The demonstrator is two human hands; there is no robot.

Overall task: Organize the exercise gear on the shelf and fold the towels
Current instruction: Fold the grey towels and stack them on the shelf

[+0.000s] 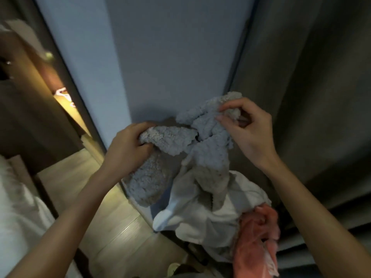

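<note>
Faced a dim corner: blue-grey wall [176, 57] ahead, grey curtain [311, 97] to the right, pale wood floor [120, 227] low on the left. Held a fluffy grey-blue towel [208, 149] up before the wall, crumpled and twisted, not yet folded. Clamped the left grip [128, 149] round one bunched end, with fingers curled into the pile. Pinched an upper edge in the right grip [249, 129] between thumb and fingertips (a light hold, by the look of it). Let the towel's lower folds hang onto a heap just below: white cloth [200, 213] on top, a pink towel [257, 243] touching it at the right. Could not tell what carried the heap. Glimpsed a lit shelf [66, 105] far left, well apart, too blurred to read its contents.

Judged the right-hand pinch the main risk: likely to slip if pulled taut to spread the towel, dropping that end onto the heap. Judged also that the trailing folds might catch the white cloth and drag it toward the floor if lifted briskly. Feared a lopsided fold too, with the left end so bunched and no true corner found.
</note>
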